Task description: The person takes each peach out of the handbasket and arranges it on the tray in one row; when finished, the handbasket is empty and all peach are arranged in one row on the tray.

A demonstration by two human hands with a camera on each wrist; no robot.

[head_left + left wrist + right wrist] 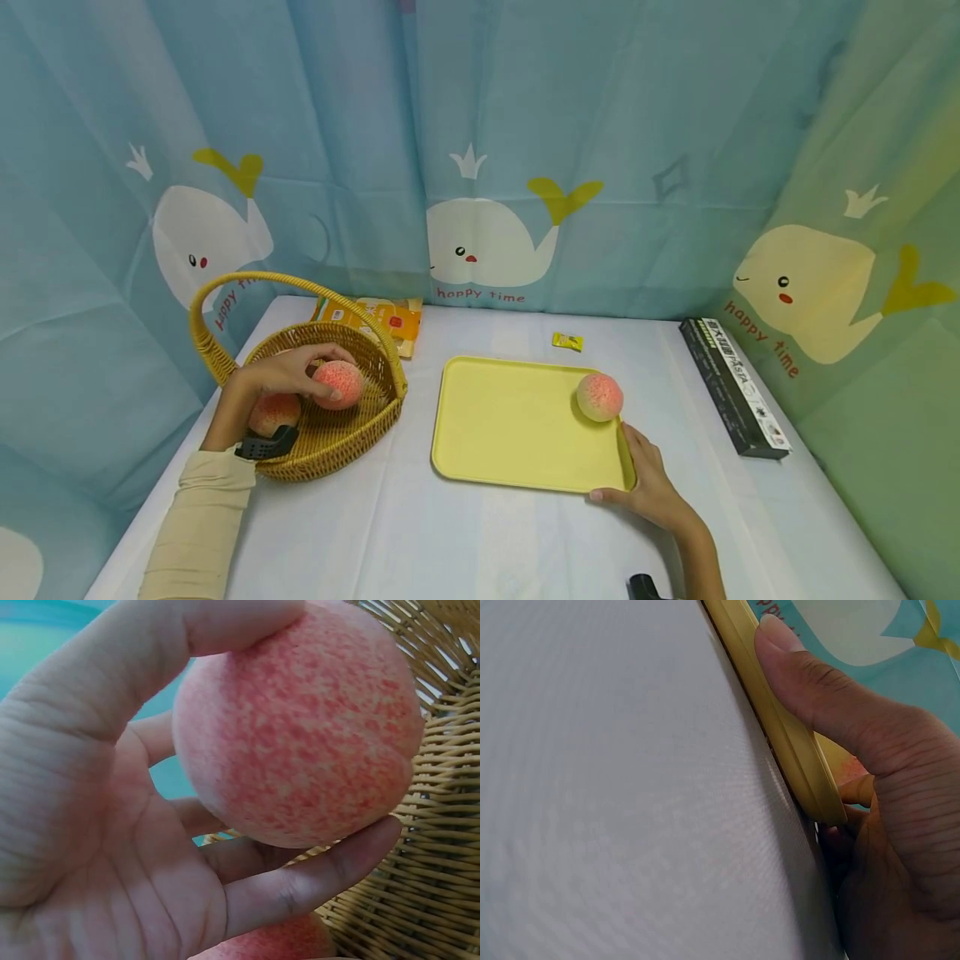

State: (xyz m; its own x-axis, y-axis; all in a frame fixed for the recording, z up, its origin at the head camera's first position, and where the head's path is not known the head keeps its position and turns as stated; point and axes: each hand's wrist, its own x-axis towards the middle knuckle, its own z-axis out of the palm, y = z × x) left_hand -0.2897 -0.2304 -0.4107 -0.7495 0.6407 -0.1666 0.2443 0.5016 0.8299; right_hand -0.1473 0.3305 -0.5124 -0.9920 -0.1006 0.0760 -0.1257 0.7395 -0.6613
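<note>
Inside the yellow wicker basket (330,460) at the left, my left hand (288,372) holds a pink peach (345,385). The left wrist view shows the thumb over the top of this peach (300,735) and fingers curving beneath it. Another peach (273,415) lies in the basket below my wrist. My right hand (652,492) grips the near right corner of a yellow tray (517,425), thumb at the front edge and fingers along the right side. A third peach (600,397) sits on the tray near its far right corner.
An orange snack packet (401,321) lies behind the basket. A small yellow wrapped sweet (567,342) is beyond the tray. At the right lies a long black pasta box (731,387). Curtains (495,100) with whale prints surround the white-covered table.
</note>
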